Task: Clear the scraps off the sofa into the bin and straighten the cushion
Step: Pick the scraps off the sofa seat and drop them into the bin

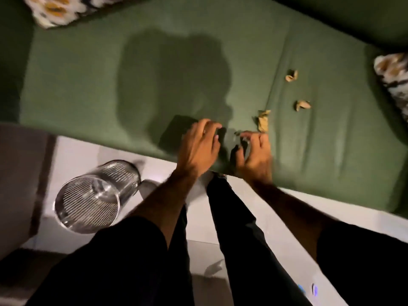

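Three crumpled tan paper scraps lie on the green sofa seat: one farthest back, one to its right, and one nearest my hands. My left hand rests at the seat's front edge, fingers spread on a dark flat rectangular piece. My right hand sits just right of it with fingers curled; a tiny scrap shows at its fingertips. Motion blur hides whether it grips anything. One patterned cushion lies tilted at the far left corner.
A round wire-mesh bin stands on the pale floor left of my legs, below the sofa edge. A second patterned cushion leans at the right end. My dark-trousered legs fill the bottom of the view. My shadow covers the seat's middle.
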Demonstrator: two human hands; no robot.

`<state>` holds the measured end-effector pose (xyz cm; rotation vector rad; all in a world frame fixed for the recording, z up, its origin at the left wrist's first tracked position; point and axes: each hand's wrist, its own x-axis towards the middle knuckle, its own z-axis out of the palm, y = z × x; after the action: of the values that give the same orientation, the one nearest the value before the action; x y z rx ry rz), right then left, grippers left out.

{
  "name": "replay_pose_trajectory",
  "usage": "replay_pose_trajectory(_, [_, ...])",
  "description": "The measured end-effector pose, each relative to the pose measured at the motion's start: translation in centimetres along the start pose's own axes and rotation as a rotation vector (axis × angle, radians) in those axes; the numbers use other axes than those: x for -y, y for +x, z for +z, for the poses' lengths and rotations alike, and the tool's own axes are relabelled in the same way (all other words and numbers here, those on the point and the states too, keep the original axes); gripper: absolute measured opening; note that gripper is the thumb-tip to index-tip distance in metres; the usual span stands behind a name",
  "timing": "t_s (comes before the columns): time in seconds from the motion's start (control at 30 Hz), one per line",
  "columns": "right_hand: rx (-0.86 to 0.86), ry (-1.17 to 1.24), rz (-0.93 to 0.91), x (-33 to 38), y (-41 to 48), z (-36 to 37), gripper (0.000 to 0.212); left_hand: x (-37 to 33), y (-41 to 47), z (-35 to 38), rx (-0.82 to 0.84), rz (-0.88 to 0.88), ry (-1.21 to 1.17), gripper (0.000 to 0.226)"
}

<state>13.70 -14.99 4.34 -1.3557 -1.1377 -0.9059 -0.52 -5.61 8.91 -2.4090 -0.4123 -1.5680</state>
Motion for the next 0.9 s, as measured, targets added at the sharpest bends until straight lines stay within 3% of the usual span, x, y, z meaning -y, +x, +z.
replay_pose_trajectory(0.1, [-0.075, -0.011, -0.009, 0.4, 4.1, -0.3, 0.033, 0.1, 2.9, -0.3, -0.006, 0.021, 0.094, 0.042])
replay_pose_trajectory(0.2, [-0.056, -0.028, 0.056, 1.6, 7.9, -0.8, 0.049, 0.7, 4.0, -0.2, 0.011, 0.085, 0.241, 0.057])
replay_pose_trajectory(0.3, [0.034, -0.091, 0.112, 3.9, 11.2, 0.0, 0.062, 2.4, 4.1, -1.5, -0.044, 0.112, 0.433, 0.045])
replay_pose_trajectory(0.4, [0.097, -0.073, 0.023, 9.3, 13.1, 3.5, 0.050, 6.2, 3.8, -7.1, -0.130, 0.093, 0.548, 0.023])
replay_pose_trajectory(0.6, [0.109, 0.344, -0.084, 25.0, 11.2, 10.8, 0.032, 11.8, 3.4, -23.9, -0.139, 0.023, 0.757, 0.028])
replay_pose_trajectory(0.7, [0.164, 0.499, -0.109, 31.4, 9.4, 13.1, 0.037, 12.6, 4.8, -29.9, -0.079, -0.071, 0.891, 0.047])
replay_pose_trajectory(0.77, [0.178, 0.575, -0.112, 34.9, 8.2, 14.2, 0.028, 13.7, 5.6, -33.1, 0.007, -0.145, 1.049, 0.055])
replay_pose_trajectory(0.9, [0.190, 0.697, -0.089, 38.8, 7.2, 15.1, 0.027, 15.6, 6.1, -36.2, 0.127, -0.253, 1.219, 0.039])
